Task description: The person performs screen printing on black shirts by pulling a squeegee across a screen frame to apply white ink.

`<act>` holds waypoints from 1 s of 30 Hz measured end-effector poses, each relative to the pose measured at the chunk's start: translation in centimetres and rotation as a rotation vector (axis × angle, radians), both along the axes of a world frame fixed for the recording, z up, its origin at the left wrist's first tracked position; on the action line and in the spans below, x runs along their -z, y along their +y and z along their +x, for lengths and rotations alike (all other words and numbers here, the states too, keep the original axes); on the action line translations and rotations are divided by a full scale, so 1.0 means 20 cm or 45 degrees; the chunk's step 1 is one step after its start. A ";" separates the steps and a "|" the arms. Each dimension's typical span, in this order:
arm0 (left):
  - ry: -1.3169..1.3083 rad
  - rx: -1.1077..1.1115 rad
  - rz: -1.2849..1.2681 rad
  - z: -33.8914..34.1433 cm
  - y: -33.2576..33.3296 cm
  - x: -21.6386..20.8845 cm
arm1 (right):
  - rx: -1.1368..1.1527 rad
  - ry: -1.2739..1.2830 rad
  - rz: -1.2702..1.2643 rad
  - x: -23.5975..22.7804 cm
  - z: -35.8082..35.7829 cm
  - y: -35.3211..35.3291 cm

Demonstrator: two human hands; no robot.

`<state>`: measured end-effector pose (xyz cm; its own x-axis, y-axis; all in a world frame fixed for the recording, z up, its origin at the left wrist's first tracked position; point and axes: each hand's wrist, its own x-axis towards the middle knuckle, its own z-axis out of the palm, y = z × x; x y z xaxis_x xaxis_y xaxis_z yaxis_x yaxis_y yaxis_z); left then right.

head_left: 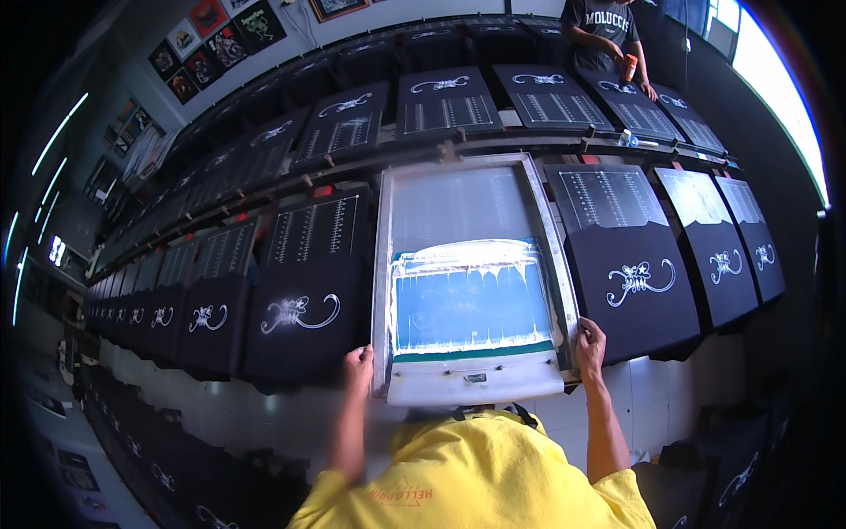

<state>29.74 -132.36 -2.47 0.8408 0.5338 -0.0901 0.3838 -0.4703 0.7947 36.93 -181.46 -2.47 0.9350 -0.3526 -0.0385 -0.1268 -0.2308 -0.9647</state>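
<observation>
A screen printing frame (381, 273) with pale metal sides lies over one of the boards in the front row. Its mesh is blue (471, 304) in the nearer half, with thick white ink (467, 254) across the middle and drips running toward me. A broad white bar with a green edge (480, 379) spans the near end; its exact kind is unclear. My left hand (359, 366) is closed on the frame's near left side. Opposite it, my right hand (589, 346) grips the near right side. Whatever lies under the frame is hidden.
Dark shirts with a white curled print (641, 280) cover the boards on the right, and a similar shirt (300, 316) lies left. A rail (423, 157) runs behind this row. Beyond another row, a person (604, 35) holds an orange handheld tool (628, 69). More shirts hang behind me.
</observation>
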 end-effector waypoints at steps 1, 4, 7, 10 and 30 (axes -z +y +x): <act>0.012 0.028 0.052 0.00 0.01 -0.01 | -0.004 0.042 0.011 -0.02 0.00 0.01; 0.000 0.131 0.203 0.05 0.01 0.01 | 0.054 -0.087 -0.125 0.10 0.00 -0.02; 0.034 0.145 0.304 0.05 0.01 0.05 | 0.060 -0.027 -0.154 0.09 0.00 0.01; 0.081 0.139 0.320 0.04 0.03 0.07 | 0.058 0.034 -0.175 0.04 0.00 0.05; 0.345 0.945 -0.838 -0.39 -0.31 -0.45 | -1.088 -0.434 -1.102 -0.44 -0.31 0.40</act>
